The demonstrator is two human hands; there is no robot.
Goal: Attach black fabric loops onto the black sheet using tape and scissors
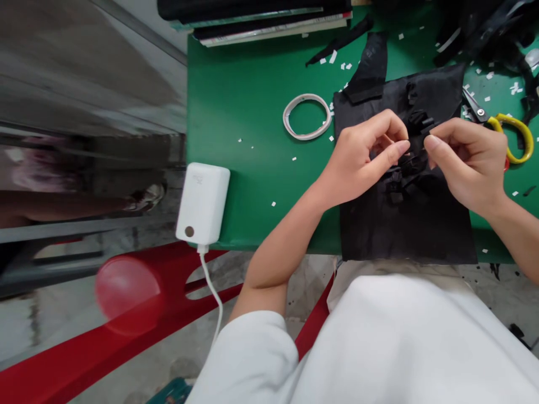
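Note:
My left hand (370, 151) and my right hand (467, 160) face each other above a black fabric panel (408, 230) lying at the table's front edge. Thumb and index finger are pinched together on each hand, with a small gap between the two pinches. Whatever they hold is too small to make out against the dark cloth. Small folded black pieces (419, 119) sit on the panel behind and below the fingers. Scissors (480, 112) with yellow handles lie just beyond my right hand, partly hidden by it.
A white tape roll (307, 136) lies left of the panel on the green table (252, 112), among white paper bits. A white power bank (204, 202) with a cable sits at the left corner. Books (273, 31) and black scraps (497, 33) are at the back. A red chair (168, 269) stands left.

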